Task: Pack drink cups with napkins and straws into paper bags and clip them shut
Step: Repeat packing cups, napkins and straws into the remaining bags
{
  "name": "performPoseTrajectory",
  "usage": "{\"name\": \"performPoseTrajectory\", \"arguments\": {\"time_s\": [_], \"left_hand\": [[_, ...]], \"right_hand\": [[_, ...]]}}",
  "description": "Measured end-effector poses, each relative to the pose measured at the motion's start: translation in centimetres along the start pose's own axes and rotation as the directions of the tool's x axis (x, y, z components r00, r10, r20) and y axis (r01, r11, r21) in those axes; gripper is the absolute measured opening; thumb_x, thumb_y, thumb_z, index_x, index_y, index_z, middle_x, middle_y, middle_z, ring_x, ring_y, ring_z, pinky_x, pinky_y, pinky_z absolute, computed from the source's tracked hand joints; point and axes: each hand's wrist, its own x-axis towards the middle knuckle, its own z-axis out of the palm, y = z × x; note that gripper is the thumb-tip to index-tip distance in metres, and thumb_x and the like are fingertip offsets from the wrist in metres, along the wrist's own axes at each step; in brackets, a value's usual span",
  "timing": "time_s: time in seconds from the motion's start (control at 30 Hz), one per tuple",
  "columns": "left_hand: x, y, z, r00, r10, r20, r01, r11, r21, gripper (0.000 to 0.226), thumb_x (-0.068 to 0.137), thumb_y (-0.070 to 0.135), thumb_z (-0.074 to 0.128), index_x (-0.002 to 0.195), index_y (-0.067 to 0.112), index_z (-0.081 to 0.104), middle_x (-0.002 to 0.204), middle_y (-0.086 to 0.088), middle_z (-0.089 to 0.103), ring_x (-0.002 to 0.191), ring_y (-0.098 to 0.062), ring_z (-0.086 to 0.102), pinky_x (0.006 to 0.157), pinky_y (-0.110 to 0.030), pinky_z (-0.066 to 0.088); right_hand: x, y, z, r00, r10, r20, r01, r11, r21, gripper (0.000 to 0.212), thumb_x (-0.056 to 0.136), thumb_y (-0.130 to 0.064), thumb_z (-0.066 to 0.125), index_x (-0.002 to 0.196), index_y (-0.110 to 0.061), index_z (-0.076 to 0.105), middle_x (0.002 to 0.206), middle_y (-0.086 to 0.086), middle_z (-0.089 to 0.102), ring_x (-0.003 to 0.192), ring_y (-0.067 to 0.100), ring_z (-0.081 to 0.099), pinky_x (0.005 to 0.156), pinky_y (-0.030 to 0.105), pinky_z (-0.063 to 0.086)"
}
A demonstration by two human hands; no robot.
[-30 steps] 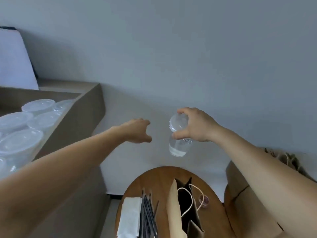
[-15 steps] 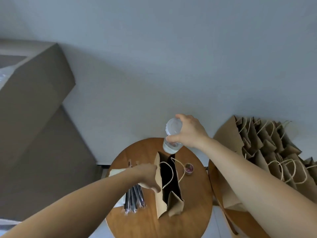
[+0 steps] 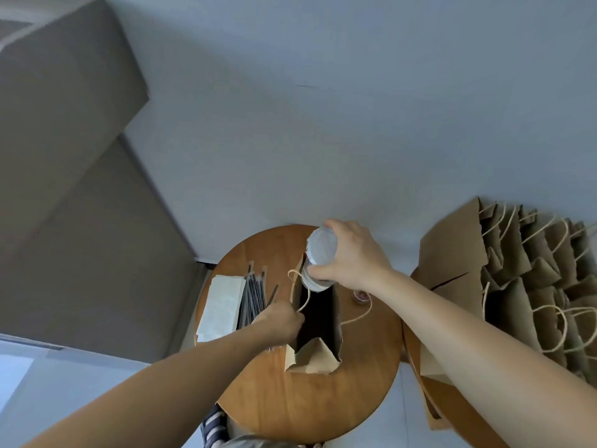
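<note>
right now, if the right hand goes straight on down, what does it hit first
Probably the open paper bag: the right hand holds the cup at the bag's far end, while the left hand grips its left side. Depth is unclear; the cup may graze the rim.

Your right hand (image 3: 352, 258) covers part of the cup (image 3: 320, 252); your wrist half hides a small jar (image 3: 361, 296); spare bags (image 3: 529, 286) are cut off rightward.

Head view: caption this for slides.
Right hand holds lidded cup at mouth of open bag; left hand grips its edge.
</note>
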Motion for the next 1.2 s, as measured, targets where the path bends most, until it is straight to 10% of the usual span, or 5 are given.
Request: {"name": "performPoseTrajectory", "arguments": {"time_s": [0.23,0.43,0.63,0.8,1.2], "left_hand": [[-1.3,0.2,0.2,0.992,-0.126,-0.017,0.118,0.963,-0.242,0.031,0.1,0.032,0.038,0.08,0.014,0.054,0.061,-0.007,0.059,0.045,-0.02,0.062,0.045,-0.025,0.051],[-2.9,0.5,-0.2,0.989,-0.136,0.061,0.149,0.883,-0.446,0.031,0.102,0.026,0.033,0.088,0.009,0.056,0.067,-0.015,0.064,0.041,-0.021,0.057,0.049,-0.029,0.054],[-3.2,-0.5,0.7,0.989,-0.122,0.084,0.148,0.863,-0.483,0.03,0.104,0.022,0.031,0.111,0.005,0.054,0.087,-0.02,0.07,0.052,-0.022,0.062,0.06,-0.032,0.057],[-3.0,-0.8,1.9,0.997,-0.056,0.054,0.071,0.938,-0.34,0.021,0.104,0.025,0.031,0.111,0.013,0.046,0.083,-0.012,0.068,0.049,-0.017,0.068,0.046,-0.026,0.055],[-2.5,-1.0,3.1,0.993,-0.052,-0.101,0.049,0.998,-0.036,0.025,0.098,0.016,0.042,0.12,0.015,0.055,0.107,-0.005,0.066,0.095,-0.022,0.066,0.085,-0.037,0.057]], "right_hand": [[-2.3,0.3,0.3,0.958,-0.278,0.071,0.286,0.932,-0.221,0.095,0.063,-0.052,0.077,0.143,-0.028,0.032,0.139,-0.002,0.038,0.126,0.023,0.038,0.093,0.035,0.043],[-3.5,1.0,2.2,0.766,-0.578,0.281,0.638,0.634,-0.436,0.092,0.057,-0.048,0.077,0.136,-0.024,0.037,0.132,0.008,0.047,0.117,0.028,0.049,0.093,0.04,0.051],[-3.5,3.6,5.5,0.914,-0.145,0.379,0.276,0.908,-0.316,0.093,0.064,-0.063,0.072,0.139,-0.033,0.026,0.136,0.0,0.04,0.121,0.021,0.043,0.088,0.034,0.05],[-3.2,4.2,8.8,0.912,0.072,0.404,0.109,0.906,-0.408,0.09,0.068,-0.062,0.071,0.137,-0.022,0.03,0.13,0.011,0.043,0.116,0.032,0.047,0.086,0.038,0.05],[-2.4,4.5,16.6,0.855,0.252,0.453,-0.107,0.941,-0.321,0.072,0.093,-0.041,0.054,0.149,-0.014,0.018,0.145,0.017,0.03,0.126,0.035,0.043,0.104,0.04,0.042]]}}
